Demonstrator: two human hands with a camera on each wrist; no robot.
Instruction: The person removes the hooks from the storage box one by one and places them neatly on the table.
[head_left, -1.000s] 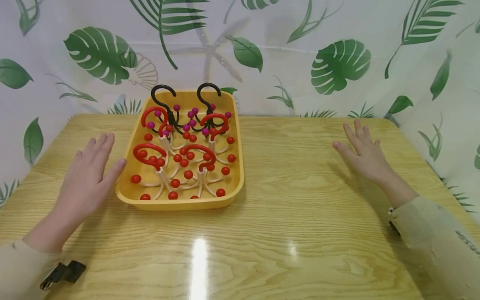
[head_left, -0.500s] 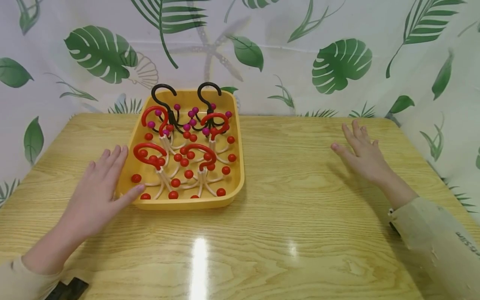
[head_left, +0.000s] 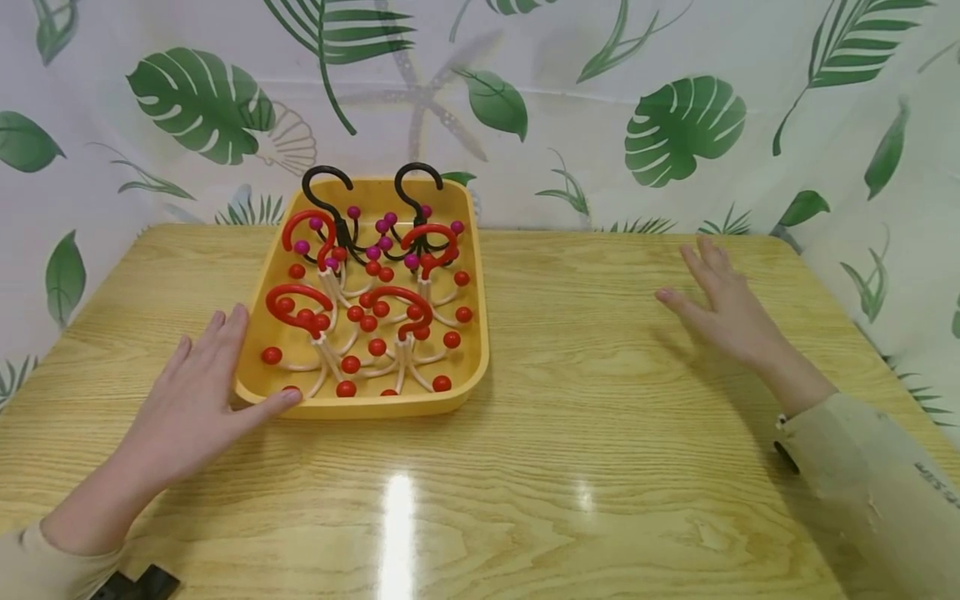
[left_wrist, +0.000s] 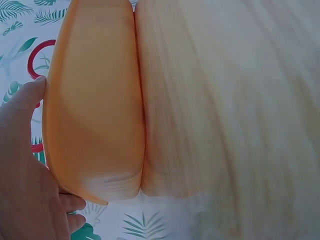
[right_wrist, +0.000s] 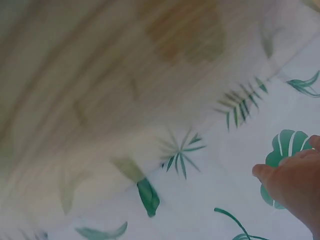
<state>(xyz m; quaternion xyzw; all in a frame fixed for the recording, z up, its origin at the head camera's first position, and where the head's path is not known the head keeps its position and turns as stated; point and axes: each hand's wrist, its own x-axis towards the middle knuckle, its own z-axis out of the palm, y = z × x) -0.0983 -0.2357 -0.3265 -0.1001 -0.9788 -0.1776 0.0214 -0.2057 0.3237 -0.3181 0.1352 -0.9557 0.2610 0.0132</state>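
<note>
My left hand (head_left: 187,408) spreads around the near left corner of a yellow plastic tray (head_left: 390,407), its thumb at the front rim and its fingers along the left side. In the left wrist view the thumb of that hand (left_wrist: 30,185) meets the rim of the tray (left_wrist: 97,100). Inside stand several hooks with curved, ball-tipped prongs: red-topped hooks (head_left: 402,310) with white prongs and red balls, and two black hooks (head_left: 407,196) with purple balls behind. Fingers extended, my right hand (head_left: 723,312) holds nothing over the right side of the table.
The wood-grain table (head_left: 600,433) runs up to a leaf-patterned white cloth (head_left: 570,108) at the back and sides. A black strap piece (head_left: 153,583) shows at the left sleeve. The tray stands left of the table's middle.
My left hand has come right and toward the tray's near corner, where its thumb now reaches the front rim. The right hand has shifted slightly left. The tray and hooks stay put.
</note>
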